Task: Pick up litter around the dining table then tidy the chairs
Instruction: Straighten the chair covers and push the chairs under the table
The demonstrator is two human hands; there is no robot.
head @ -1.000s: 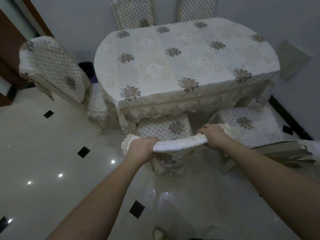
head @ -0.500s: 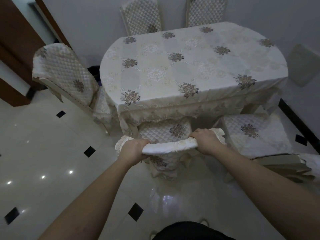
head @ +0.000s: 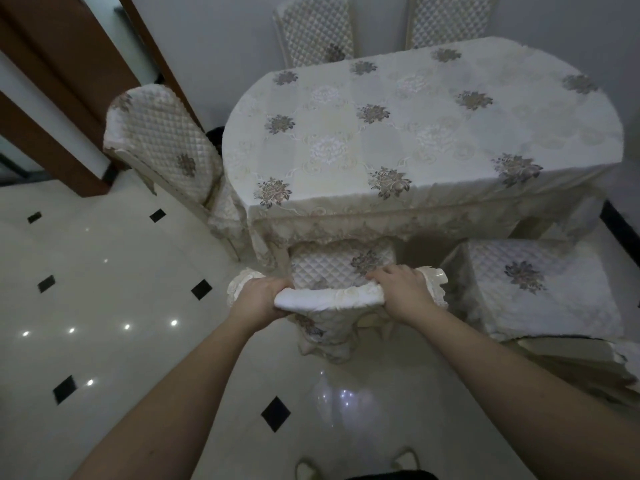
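Note:
A dining chair (head: 341, 268) with a quilted cream cover stands in front of me, its seat partly under the dining table (head: 415, 140). My left hand (head: 261, 296) grips the left end of the chair's top rail, fingers curled over it. On the rail's right end my right hand (head: 401, 289) holds on with the fingers wrapped over the front. The table wears a cream cloth with floral motifs. No litter shows on the floor.
A second covered chair (head: 526, 289) stands pulled out at the right. Another chair (head: 166, 147) sits angled at the table's left end, and two chair backs (head: 317, 29) rise behind the table. Glossy tiled floor (head: 104, 289) spreads left. A brown door frame (head: 65, 91) is at far left.
The chair has slid further in under the table's edge with both hands still on its top rail. My view has shifted so the table sits more to the right.

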